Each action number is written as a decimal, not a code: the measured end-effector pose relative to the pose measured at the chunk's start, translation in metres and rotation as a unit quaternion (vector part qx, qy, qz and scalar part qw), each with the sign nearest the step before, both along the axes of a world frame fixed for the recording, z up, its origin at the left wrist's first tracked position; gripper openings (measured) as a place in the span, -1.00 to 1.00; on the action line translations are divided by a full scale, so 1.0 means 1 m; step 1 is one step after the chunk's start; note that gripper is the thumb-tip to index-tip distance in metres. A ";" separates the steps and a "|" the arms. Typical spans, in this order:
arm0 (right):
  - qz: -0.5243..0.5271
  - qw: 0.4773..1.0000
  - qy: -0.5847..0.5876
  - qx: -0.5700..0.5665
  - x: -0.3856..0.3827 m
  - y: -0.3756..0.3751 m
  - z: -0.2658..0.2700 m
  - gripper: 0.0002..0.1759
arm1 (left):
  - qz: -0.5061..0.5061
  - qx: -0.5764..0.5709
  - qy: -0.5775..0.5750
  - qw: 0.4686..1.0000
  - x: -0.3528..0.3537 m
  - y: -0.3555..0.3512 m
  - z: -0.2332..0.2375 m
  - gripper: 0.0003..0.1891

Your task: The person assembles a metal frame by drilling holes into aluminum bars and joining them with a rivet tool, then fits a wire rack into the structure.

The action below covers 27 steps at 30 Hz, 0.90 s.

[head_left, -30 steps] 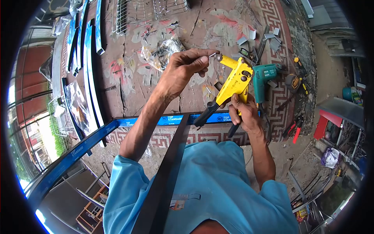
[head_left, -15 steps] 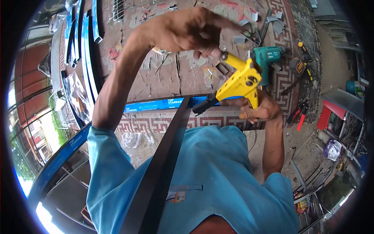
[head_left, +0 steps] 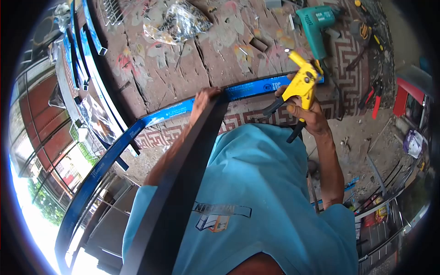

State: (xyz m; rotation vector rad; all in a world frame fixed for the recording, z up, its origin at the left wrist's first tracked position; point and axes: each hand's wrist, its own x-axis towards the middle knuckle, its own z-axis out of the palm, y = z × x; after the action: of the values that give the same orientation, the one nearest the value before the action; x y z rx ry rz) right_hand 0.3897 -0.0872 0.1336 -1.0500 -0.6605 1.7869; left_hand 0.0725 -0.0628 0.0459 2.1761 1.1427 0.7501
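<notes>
Because the right hand (head_left: 313, 117) grasps it around one handle, the yellow hand riveter (head_left: 299, 84) is held up over the near edge of the patterned surface (head_left: 160, 73), nose pointing away from the body. Its single metal body, marked by round dark openings, carries two black grips, spread apart. The left hand (head_left: 202, 103), loosely curled, rests at the blue-filmed rail (head_left: 254, 90) to the left of the riveter. White print on the film reads "TOP STA" before it is cut off; a second blue-filmed length (head_left: 98, 169), farther left of the riveter, reads "TOP STANDARD". One smooth, dark, straight-edged bar (head_left: 183, 183) slants from the rail towards the wearer, left of the riveter.

Beyond the riveter lies one green power drill (head_left: 313, 32) of moulded plastic, its white lettering too small to read with certainty. Beyond and left of the riveter are one hollow rectangular offcut (head_left: 259, 44) and one crinkled, transparent plastic bag (head_left: 185, 20). Right of the riveter, one tool with two red handles (head_left: 376, 103) lies at the surface's border of angular fretwork. Nearer than the riveter, the light-blue cloth shirt (head_left: 256, 183) bears one printed emblem with inverted lettering, not clearly legible.
</notes>
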 end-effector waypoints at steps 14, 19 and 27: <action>0.250 0.905 0.223 -0.262 -0.046 -0.037 -0.101 -0.33 | -0.075 0.069 -0.046 0.994 -0.016 0.018 -0.057 -0.38; 0.251 0.881 0.293 -0.272 -0.043 -0.030 -0.103 -0.37 | -0.078 0.083 0.011 0.993 -0.009 0.019 -0.040 -0.37; 0.275 0.938 0.085 -0.192 -0.071 -0.045 -0.111 -0.42 | -0.020 -0.261 0.090 0.961 -0.029 0.002 -0.051 -0.59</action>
State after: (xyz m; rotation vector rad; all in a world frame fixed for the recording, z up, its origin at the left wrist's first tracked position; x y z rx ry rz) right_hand 0.3190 -0.1325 0.0228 -1.0033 -0.5412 2.5430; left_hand 0.0433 -0.0609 -0.0048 1.8319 1.2164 0.1950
